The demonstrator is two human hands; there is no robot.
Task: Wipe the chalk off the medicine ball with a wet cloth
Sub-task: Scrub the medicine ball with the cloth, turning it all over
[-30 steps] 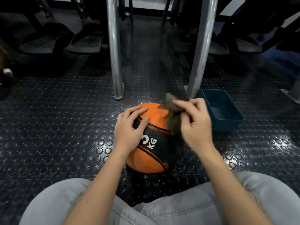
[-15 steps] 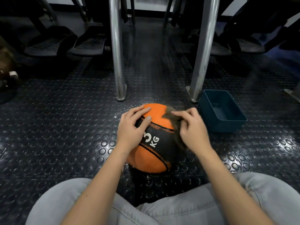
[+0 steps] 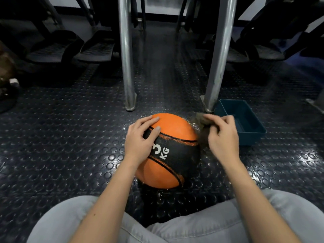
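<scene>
An orange and black medicine ball (image 3: 172, 151) marked "3 KG" sits on the studded rubber floor between my knees. My left hand (image 3: 140, 139) rests on its upper left side, fingers spread over the black band. My right hand (image 3: 221, 135) grips a dark brownish cloth (image 3: 201, 130) and holds it against the ball's upper right side. Most of the cloth is hidden under my fingers.
A teal plastic tub (image 3: 245, 123) stands on the floor right of the ball. Two metal legs (image 3: 127, 55) (image 3: 218, 55) rise just behind it. Dark gym machine pedals (image 3: 94, 50) lie at the back left. My grey-trousered legs (image 3: 192, 223) fill the bottom.
My right hand has slid the cloth from the top middle of the ball down to its right side. The left hand stays put on the ball.
</scene>
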